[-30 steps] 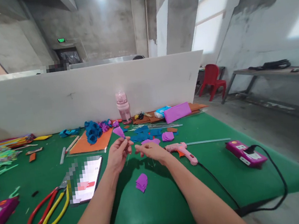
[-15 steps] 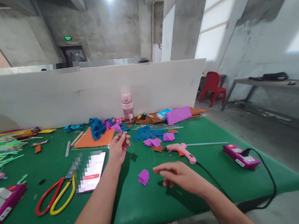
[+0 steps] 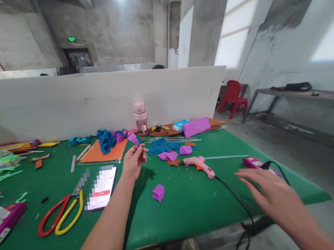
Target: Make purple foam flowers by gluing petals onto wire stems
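Observation:
Pinched in the fingers of my left hand (image 3: 134,161) is a thin wire stem with a purple flower (image 3: 132,137) at its top. My right hand (image 3: 265,183) is held over the table's right side with fingers stretched out and nothing in it, partly in front of a purple power strip (image 3: 251,162). Between the hands lies a pink glue gun (image 3: 199,164), a clear glue stick (image 3: 225,157) running out behind it. A small stack of purple petals (image 3: 158,193) rests on the green table below it. More purple petals (image 3: 185,150) and blue pieces (image 3: 163,146) lie farther back.
Red-and-yellow handled scissors (image 3: 62,212) and a phone (image 3: 103,190) lie on the left. Blue flowers (image 3: 106,141) sit on an orange sheet (image 3: 97,154). Behind stands a pink bottle (image 3: 140,118) before a white partition (image 3: 44,108). The glue gun's black cord (image 3: 236,194) crosses the table's front edge.
My right hand has swung right, from beside the petal stack to near the power strip. My left hand still holds the flower, which has turned slightly. The view has shifted a little.

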Available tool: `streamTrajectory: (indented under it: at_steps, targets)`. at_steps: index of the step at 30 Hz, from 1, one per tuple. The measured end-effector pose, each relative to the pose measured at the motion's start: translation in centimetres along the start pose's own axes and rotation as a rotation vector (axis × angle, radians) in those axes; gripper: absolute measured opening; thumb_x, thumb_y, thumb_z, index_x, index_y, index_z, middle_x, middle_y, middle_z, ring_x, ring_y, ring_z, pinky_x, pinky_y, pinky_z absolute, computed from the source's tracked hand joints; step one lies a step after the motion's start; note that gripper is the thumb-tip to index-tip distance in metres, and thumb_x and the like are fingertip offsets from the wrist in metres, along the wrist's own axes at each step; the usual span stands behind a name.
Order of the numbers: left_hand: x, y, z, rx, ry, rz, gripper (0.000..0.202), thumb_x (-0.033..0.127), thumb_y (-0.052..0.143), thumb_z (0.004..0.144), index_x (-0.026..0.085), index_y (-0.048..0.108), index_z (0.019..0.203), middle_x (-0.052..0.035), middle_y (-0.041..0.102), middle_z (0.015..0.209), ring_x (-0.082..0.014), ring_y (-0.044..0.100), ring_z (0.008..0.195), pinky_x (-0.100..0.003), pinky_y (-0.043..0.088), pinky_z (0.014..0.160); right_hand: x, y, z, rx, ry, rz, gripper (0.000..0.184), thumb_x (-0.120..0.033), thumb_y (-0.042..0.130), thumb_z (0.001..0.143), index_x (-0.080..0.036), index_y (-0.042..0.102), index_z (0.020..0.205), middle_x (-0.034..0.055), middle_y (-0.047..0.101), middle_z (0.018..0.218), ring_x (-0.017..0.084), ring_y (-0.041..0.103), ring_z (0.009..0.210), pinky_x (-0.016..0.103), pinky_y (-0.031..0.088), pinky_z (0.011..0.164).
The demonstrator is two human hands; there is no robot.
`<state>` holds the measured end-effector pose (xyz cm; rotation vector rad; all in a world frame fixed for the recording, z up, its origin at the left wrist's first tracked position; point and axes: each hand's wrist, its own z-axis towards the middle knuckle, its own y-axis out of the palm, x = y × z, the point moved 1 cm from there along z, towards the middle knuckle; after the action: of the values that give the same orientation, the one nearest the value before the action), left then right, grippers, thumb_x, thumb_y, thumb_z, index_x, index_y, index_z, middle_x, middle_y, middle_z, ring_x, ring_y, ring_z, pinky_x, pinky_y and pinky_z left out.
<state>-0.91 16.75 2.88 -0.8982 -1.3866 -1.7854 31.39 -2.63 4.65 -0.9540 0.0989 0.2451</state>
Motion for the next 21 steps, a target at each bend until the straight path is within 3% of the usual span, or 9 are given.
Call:
streamTrajectory:
  at_steps: [3, 6, 9, 11, 14, 17, 19, 21]
  targets:
    - [0.2, 0.2, -0.1, -0.003, 0.014, 0.033, 0.027, 0.029, 0.069, 0.068, 0.013, 0.061, 0.088, -0.0011, 0.064, 0.069, -0.0057, 0.050, 0.048, -0.020, 0.040, 0.046, -5.6, 2.6, 2.4, -0.132, -0.010, 0.275, 0.020, -0.029, 0.046, 0.085, -0.021, 0.064, 0.087, 0.0050, 0.067, 0.090, 0.018, 0.060, 0.087, 0.031, 0.045, 0.080]
    - [0.3, 0.3, -0.2, 0.001, 0.013, 0.048, 0.027, 0.029, 0.069, 0.068, 0.013, 0.061, 0.088, -0.0008, 0.064, 0.069, -0.0056, 0.050, 0.047, -0.019, 0.040, 0.046, -11.4, 6.7, 3.6, -0.367, -0.148, 0.448, 0.015, -0.029, 0.054, 0.082, -0.020, 0.063, 0.089, 0.0038, 0.066, 0.087, 0.015, 0.059, 0.082, 0.025, 0.045, 0.074]
    - [0.4, 0.2, -0.2, 0.009, 0.014, 0.045, 0.027, 0.029, 0.069, 0.068, 0.013, 0.061, 0.088, -0.0005, 0.064, 0.068, -0.0053, 0.050, 0.047, -0.019, 0.039, 0.045, -15.0, 9.8, 3.8, -0.483, -0.266, 0.290, 0.027, -0.031, 0.061, 0.075, -0.016, 0.060, 0.097, 0.0077, 0.065, 0.089, 0.020, 0.059, 0.084, 0.028, 0.044, 0.072]
    - [0.5, 0.1, -0.2, 0.013, 0.017, 0.042, 0.027, 0.029, 0.069, 0.068, 0.013, 0.061, 0.088, -0.0002, 0.064, 0.068, -0.0051, 0.049, 0.046, -0.019, 0.039, 0.046, -16.0, 11.1, 3.9, -0.545, -0.317, 0.141, 0.018, -0.023, 0.056, 0.077, -0.014, 0.061, 0.093, 0.0100, 0.065, 0.085, 0.021, 0.059, 0.081, 0.028, 0.044, 0.069]
    - [0.3, 0.1, -0.2, 0.009, 0.008, 0.043, 0.027, 0.029, 0.068, 0.068, 0.013, 0.061, 0.088, -0.0001, 0.063, 0.068, -0.0050, 0.049, 0.047, -0.019, 0.039, 0.046, -15.8, 12.0, 5.4, -0.589, -0.338, 0.069, 0.018, -0.014, 0.047, 0.079, -0.014, 0.065, 0.082, 0.0110, 0.067, 0.081, 0.019, 0.061, 0.075, 0.026, 0.042, 0.064]
    - [0.0, 0.1, -0.2, 0.023, 0.008, 0.047, 0.027, 0.029, 0.068, 0.068, 0.013, 0.060, 0.089, -0.0001, 0.063, 0.068, -0.0050, 0.049, 0.047, -0.019, 0.039, 0.045, -13.4, 12.3, 8.7, -0.554, -0.251, 0.277, 0.015, -0.019, 0.053, 0.073, -0.016, 0.068, 0.077, 0.0049, 0.068, 0.074, 0.016, 0.061, 0.068, 0.023, 0.040, 0.060]
    - [-0.3, 0.0, -0.1, 0.055, 0.024, 0.053, 0.028, 0.029, 0.068, 0.068, 0.013, 0.060, 0.089, 0.0001, 0.063, 0.067, -0.0050, 0.049, 0.046, -0.019, 0.038, 0.044, -10.7, 12.4, 11.6, -0.443, -0.106, 0.431, 0.015, -0.019, 0.053, 0.070, -0.018, 0.068, 0.074, 0.0000, 0.068, 0.069, 0.012, 0.059, 0.064, 0.020, 0.039, 0.058]
    - [-0.3, -0.3, 0.1, 0.097, 0.048, 0.050, 0.028, 0.030, 0.068, 0.067, 0.013, 0.059, 0.088, 0.0007, 0.062, 0.065, -0.0050, 0.048, 0.045, -0.019, 0.037, 0.043, -7.4, 12.5, 14.3, -0.253, 0.122, 0.481, 0.013, -0.025, 0.057, 0.067, -0.019, 0.068, 0.068, -0.0027, 0.064, 0.060, 0.012, 0.057, 0.058, 0.020, 0.039, 0.056]
